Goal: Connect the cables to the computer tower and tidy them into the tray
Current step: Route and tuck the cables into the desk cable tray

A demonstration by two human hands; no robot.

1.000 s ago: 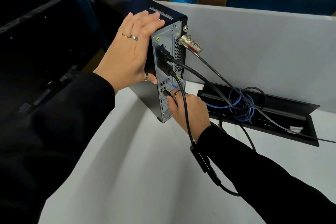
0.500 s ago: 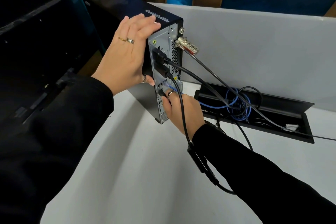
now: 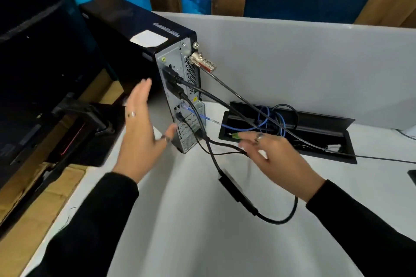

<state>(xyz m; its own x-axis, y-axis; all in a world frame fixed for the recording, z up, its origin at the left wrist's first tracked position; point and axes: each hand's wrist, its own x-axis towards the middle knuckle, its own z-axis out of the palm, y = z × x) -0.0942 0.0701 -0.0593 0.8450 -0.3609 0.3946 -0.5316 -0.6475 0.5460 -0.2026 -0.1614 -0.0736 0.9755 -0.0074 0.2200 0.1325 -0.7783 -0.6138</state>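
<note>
Neither hand holds anything. The left hand [image 3: 141,132] is spread flat, fingers apart, just beside the side panel of the slim black computer tower with a grey metal back plate [image 3: 180,87], at about nine o'clock from its rear; whether the thumb tip touches the casing cannot be told through the blur. The right hand [image 3: 276,157] is also wide and empty, at about four o'clock from the tower, its fingertips near a small green-tipped plug [image 3: 236,135] at the near edge of the long black recessed cable tray with a raised lid [image 3: 346,159].

Several black cables [image 3: 216,96] are seated in the back plate and run toward three o'clock into the tray, where a thin blue network cable [image 3: 265,119] is coiled. A silver combination lock [image 3: 202,63] hangs at the tower's upper rear. One black lead with an inline adapter block [image 3: 236,189] sags at six o'clock onto the white desk [image 3: 180,231].

The plugging looks largely done; the tidying remains. The risk I see is that loose lead: gathering it with a tug could pull its plug from the port or tip the narrow upright tower. Reaching into the tray could also snag the blue coil.
</note>
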